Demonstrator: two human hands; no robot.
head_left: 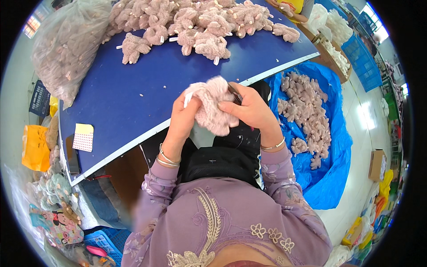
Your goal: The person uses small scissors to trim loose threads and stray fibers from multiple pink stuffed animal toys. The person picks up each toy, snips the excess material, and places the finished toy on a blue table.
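Note:
In front of my lap, near the table's front edge, I hold a fluffy pale pink-grey plush toy in both hands. My left hand is closed on its left side, beside a small white label. With its thumb pressed on the plush, my right hand is closed round dark snips, partly hidden by the fingers. Farther off, a heap of similar plush toys lies on the blue table, several with white labels showing.
At the left stands a large clear bag of plush. A blue plastic-lined container with many small plush pieces is on my right. A card of stickers lies on the table. Another person's hand shows at the far right.

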